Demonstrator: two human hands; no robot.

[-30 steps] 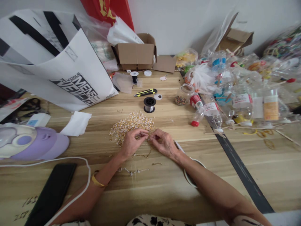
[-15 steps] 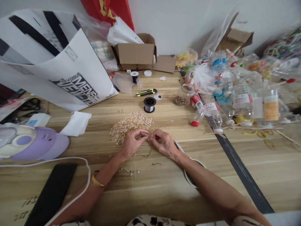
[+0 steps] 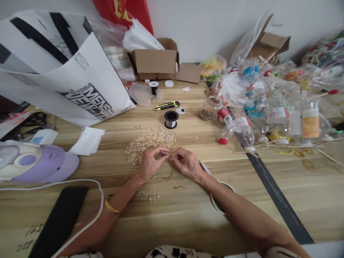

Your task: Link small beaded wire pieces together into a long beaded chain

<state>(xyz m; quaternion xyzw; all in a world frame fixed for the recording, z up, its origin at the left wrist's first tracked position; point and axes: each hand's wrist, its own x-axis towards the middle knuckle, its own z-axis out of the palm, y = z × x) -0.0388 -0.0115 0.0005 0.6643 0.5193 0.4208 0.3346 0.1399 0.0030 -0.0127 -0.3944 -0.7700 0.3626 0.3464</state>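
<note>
My left hand and my right hand meet at the near right edge of a heap of small gold and clear beads. Thumb and forefinger of each are pinched together, fingertips almost touching. What they pinch is too small to make out. A thin gold chain lies on the table just below the fingers. Nearer to me lie a silvery chain bracelet and a short piece of chain. Beyond the heap stands a black spool of clear thread.
A yellow-and-black utility knife lies behind the spool. To the right stand a jar of beads and many plastic bottles. On the left are a white paper bag, a purple device and a black phone beside a white cable.
</note>
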